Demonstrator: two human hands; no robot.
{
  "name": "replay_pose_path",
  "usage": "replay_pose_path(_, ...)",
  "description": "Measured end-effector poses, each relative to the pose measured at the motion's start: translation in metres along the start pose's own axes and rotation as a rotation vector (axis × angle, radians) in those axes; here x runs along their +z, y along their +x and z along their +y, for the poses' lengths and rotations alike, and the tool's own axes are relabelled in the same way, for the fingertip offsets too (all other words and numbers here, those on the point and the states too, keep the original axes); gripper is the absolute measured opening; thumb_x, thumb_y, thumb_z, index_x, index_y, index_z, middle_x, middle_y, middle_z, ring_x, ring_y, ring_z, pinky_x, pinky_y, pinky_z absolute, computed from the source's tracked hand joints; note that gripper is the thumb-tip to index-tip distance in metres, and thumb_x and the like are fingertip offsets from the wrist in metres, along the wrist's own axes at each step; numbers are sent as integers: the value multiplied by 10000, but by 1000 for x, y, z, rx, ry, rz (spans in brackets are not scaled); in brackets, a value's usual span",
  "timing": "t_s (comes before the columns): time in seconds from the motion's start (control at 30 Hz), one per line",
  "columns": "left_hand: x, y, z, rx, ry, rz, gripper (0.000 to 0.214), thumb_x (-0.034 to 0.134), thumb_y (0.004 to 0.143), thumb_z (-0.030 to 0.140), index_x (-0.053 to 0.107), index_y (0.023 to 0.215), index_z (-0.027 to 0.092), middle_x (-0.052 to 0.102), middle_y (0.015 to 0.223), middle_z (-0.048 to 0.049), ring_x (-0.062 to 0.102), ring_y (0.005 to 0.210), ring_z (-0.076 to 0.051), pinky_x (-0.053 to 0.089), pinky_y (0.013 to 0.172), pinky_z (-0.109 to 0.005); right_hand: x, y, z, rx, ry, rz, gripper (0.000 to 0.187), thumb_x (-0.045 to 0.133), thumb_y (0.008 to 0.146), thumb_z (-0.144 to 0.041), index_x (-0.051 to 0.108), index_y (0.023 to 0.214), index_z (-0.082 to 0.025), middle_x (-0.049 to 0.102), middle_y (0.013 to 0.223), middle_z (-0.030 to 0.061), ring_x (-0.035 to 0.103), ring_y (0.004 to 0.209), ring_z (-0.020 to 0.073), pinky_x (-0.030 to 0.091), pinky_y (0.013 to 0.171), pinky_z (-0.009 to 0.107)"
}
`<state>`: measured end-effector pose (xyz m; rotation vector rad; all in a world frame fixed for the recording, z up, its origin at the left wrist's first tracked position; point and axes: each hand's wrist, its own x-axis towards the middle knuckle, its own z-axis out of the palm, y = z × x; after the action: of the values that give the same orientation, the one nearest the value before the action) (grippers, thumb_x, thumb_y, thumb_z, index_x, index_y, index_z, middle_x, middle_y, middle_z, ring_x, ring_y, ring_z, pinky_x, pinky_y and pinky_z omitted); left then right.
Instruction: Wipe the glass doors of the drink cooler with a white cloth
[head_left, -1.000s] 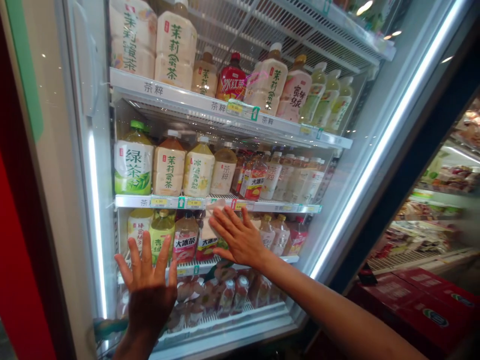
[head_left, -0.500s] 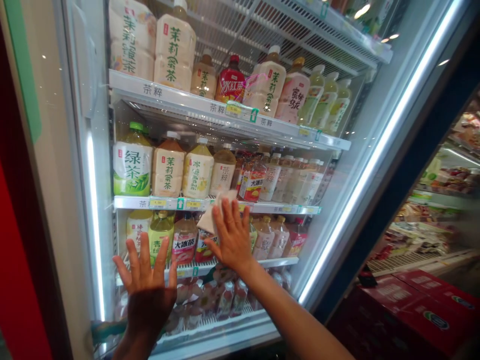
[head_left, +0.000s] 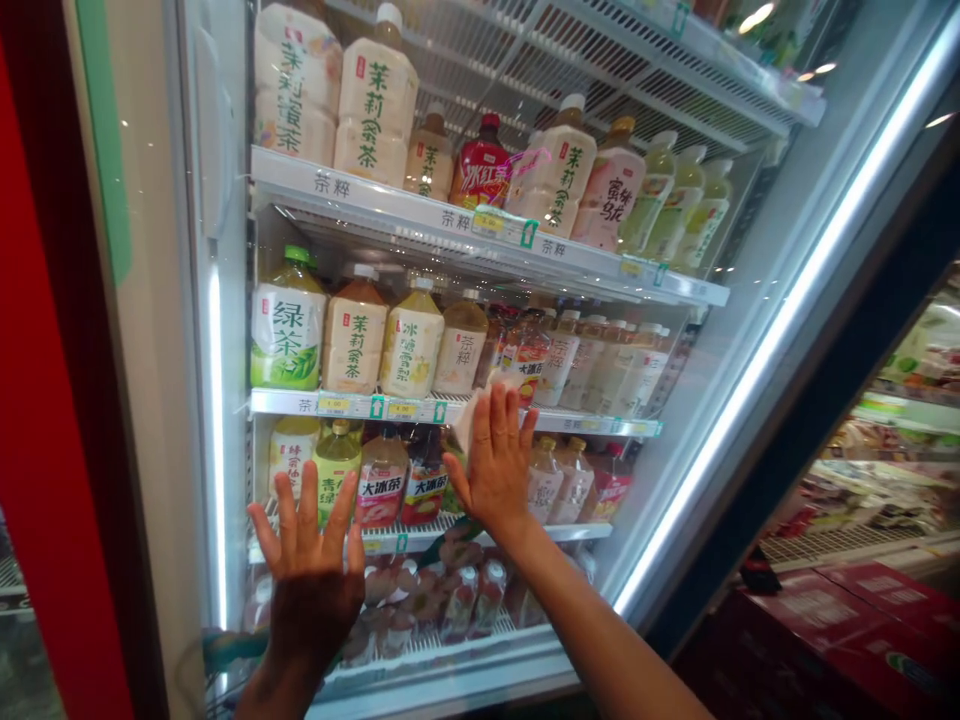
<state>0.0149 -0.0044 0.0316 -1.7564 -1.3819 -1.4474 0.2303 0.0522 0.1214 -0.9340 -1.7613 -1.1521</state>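
My right hand (head_left: 496, 468) lies flat on the glass door (head_left: 450, 255) of a lit drinks cooler, pressing a folded white cloth (head_left: 465, 424) against the pane. Part of the cloth is hidden under the palm and fingers. To the lower left, my left hand (head_left: 313, 555) is raised with spread fingers, palm toward the glass and holding nothing; whether it touches the pane I cannot tell. Behind the door, shelves carry bottled teas, among them a green tea bottle (head_left: 288, 320) and a red iced tea bottle (head_left: 484, 165).
A door handle (head_left: 216, 135) runs along the left side. Bright light strips (head_left: 787, 320) edge the cooler. At the lower right are red cartons (head_left: 862, 620), with a shelf of packaged goods (head_left: 862, 485) behind them. A red panel (head_left: 52, 300) stands at the far left.
My right hand has slid right across the glass with the cloth. The camera view has shifted slightly, moving the cooler right in the picture. My left hand keeps its spread pose.
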Motion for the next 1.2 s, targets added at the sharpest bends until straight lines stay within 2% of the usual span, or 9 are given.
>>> replay_pose_path(0.17,-4,-2,5,47,-96,8,747,536,972,297,210,1644,272,37,1752,-112,0,1605,-423,21,1237,-776,18,-26,-67,-187,79,-144,881,459,1009,-564,141,1654,-54,144,1729,125,24,1625,290,-7,1327,519)
replay_pose_path(0.3,-1,-1,14,241,-236,-81,729,413,1018,390,140,1651,154,55,1747,-157,79,1616,-346,197,1301,-599,21,-41,-91,-221,145,-231,787,497,963,-471,322,1610,-58,300,1693,151,93,1623,298,62,1329,540)
replay_pose_path(0.43,12,1,17,300,-107,-112,728,448,1011,368,196,1632,85,185,1723,-169,136,1612,-311,207,1315,-488,-3,-43,-38,-253,201,-242,802,482,976,-426,211,1647,-79,289,1698,150,143,1616,294,157,1314,563)
replay_pose_path(0.53,18,1,19,292,11,-61,748,570,961,272,258,1624,126,283,1699,-140,180,1605,-298,145,1330,-461,-16,-51,20,-135,124,-102,800,505,990,-394,138,1671,-188,138,1741,89,76,1621,318,38,1300,639)
replay_pose_path(0.63,20,6,25,239,20,-42,760,605,946,261,273,1626,195,259,1710,-107,148,1609,-323,125,1325,-537,-12,-63,54,-110,50,-18,797,538,985,-470,176,1665,-265,85,1747,50,38,1619,341,-19,1279,684)
replay_pose_path(0.8,31,33,39,241,73,8,838,601,961,285,133,1649,192,92,1735,-111,7,1619,-300,2,1311,-600,-3,-69,56,-110,65,-38,830,570,968,-546,202,1658,-267,221,1722,59,43,1621,327,-19,1282,684)
replay_pose_path(0.93,40,38,35,436,171,-27,871,582,968,339,82,1642,106,52,1724,-154,-32,1617,-303,-50,1301,-603,-7,-66,53,-95,87,-41,828,566,978,-553,192,1658,-262,273,1705,50,32,1625,300,-33,1290,667)
replay_pose_path(1.1,9,56,5,824,212,-265,735,452,1000,344,138,1649,206,313,1684,-39,78,1617,-167,21,1336,-440,-7,-64,55,-113,127,-11,814,560,984,-561,222,1649,-236,222,1710,46,47,1624,300,-54,1293,655)
replay_pose_path(1.2,-13,102,1,863,252,-312,759,406,990,350,89,1652,156,201,1723,-76,23,1623,-221,-12,1331,-485,-5,-63,55,-114,142,22,774,564,983,-539,291,1632,-218,222,1708,52,50,1623,310,-43,1296,652)
